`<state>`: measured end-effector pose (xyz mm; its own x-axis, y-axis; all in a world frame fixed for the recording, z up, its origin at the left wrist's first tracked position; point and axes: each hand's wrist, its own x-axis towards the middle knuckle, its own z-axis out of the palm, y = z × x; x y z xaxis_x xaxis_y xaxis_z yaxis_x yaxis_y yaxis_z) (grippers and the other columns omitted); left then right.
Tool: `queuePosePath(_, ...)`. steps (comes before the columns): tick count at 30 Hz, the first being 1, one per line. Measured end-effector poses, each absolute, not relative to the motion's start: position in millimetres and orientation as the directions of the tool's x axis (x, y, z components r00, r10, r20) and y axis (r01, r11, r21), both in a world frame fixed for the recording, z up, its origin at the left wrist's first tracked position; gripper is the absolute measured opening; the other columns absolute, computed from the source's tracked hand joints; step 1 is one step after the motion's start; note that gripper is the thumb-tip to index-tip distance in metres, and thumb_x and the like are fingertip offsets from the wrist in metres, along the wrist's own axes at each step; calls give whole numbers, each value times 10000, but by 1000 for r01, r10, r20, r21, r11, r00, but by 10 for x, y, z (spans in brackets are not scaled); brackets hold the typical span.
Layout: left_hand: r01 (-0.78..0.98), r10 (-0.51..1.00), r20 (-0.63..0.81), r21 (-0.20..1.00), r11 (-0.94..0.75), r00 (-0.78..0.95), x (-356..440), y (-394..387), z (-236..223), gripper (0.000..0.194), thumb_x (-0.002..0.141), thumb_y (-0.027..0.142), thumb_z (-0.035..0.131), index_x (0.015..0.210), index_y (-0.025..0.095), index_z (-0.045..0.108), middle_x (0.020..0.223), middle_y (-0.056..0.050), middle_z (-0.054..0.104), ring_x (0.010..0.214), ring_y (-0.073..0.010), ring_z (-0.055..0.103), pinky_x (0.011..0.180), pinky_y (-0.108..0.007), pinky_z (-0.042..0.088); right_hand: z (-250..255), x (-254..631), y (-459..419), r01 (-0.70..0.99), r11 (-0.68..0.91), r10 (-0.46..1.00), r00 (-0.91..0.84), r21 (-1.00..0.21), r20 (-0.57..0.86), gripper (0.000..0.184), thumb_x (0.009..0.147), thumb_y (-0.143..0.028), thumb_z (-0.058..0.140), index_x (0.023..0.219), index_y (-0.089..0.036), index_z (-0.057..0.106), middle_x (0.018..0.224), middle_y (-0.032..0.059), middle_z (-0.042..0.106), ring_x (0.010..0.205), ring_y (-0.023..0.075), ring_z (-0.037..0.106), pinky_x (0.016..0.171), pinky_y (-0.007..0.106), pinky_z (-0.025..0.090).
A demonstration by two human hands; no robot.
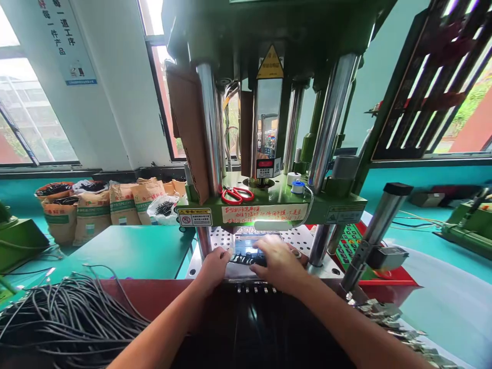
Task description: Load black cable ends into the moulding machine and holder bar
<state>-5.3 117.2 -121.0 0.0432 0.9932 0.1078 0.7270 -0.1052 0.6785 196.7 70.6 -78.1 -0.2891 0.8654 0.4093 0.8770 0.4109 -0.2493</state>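
Note:
Both my hands reach into the green vertical press (269, 205). My left hand (214, 266) is curled, with its fingertips pinched on the left end of a row of black cable ends (246, 260) lying in the metal mould (246, 246). My right hand (279, 259) lies over the right side of the same row, fingers bent down and pressing on it. Several black cables (255, 328) run from the mould back toward me between my forearms.
A heap of black cables (65, 312) lies at the lower left. Metal connector parts (388, 312) are scattered at the right by a slanted cylinder (374, 236). Red scissors (237, 195) and tape rolls (295, 183) sit on the press. Sacks (92, 210) line the far wall.

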Motion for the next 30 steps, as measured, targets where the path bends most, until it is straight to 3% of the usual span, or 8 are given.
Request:
queuePosePath(2,718,993,103,686,-117,63,-47,1165,-1184,299,901,361,402,666,201,495,606,-4,540,619,-157,500,571,-264,320,-794,1791,762,921,358,892,-289,-152,348,196,725,-320,704,883,-205,689,940,69,652,940,258,556,824,355,420)
queuePosePath(5,710,990,115,691,-137,80,-43,1156,-1165,289,895,369,403,664,207,465,609,7,519,628,-157,489,581,-266,307,-792,1646,832,928,359,891,-307,-103,334,76,718,-275,695,747,-204,696,824,68,665,905,270,565,831,385,406)
queuePosePath(12,697,982,152,693,-185,109,-48,1140,-1140,291,887,414,393,682,214,450,662,1,538,676,-173,503,615,-272,324,-714,1549,877,919,394,875,-370,-16,311,96,782,-186,632,739,-195,718,757,87,696,845,256,590,951,445,331)
queuePosePath(15,697,975,180,682,-219,130,-30,1109,-1122,274,888,421,389,725,216,469,701,-9,566,706,-183,521,638,-277,338,-701,1569,849,916,402,866,-381,2,323,159,803,-136,586,716,-177,713,741,96,694,803,244,588,944,436,327)
queuePosePath(20,685,957,228,669,-289,181,54,1015,-1104,247,898,423,392,769,226,466,763,-6,597,742,-179,538,674,-273,360,-747,1701,678,937,347,867,-306,-37,394,208,873,-218,543,748,-191,707,760,71,668,820,228,566,874,383,356)
queuePosePath(24,671,948,247,670,-318,202,72,983,-1092,235,903,425,391,796,230,467,783,-6,605,758,-180,543,696,-277,368,-773,1828,503,943,289,861,-182,-163,476,152,845,-233,588,769,-225,720,805,52,662,872,231,560,813,354,376)
queuePosePath(27,675,949,245,667,-315,200,47,987,-1092,234,899,435,395,802,234,465,762,2,595,732,-176,534,685,-278,369,-696,1979,372,862,337,847,-100,-380,522,145,781,-164,605,769,-240,728,846,42,688,889,228,583,837,354,407)
queuePosePath(30,695,952,246,652,-302,183,29,1008,-1108,244,895,438,397,781,235,468,733,8,583,715,-175,531,672,-278,372,-477,2211,219,729,340,809,96,-594,581,159,734,-199,600,816,-234,731,942,55,712,944,251,610,877,376,445)
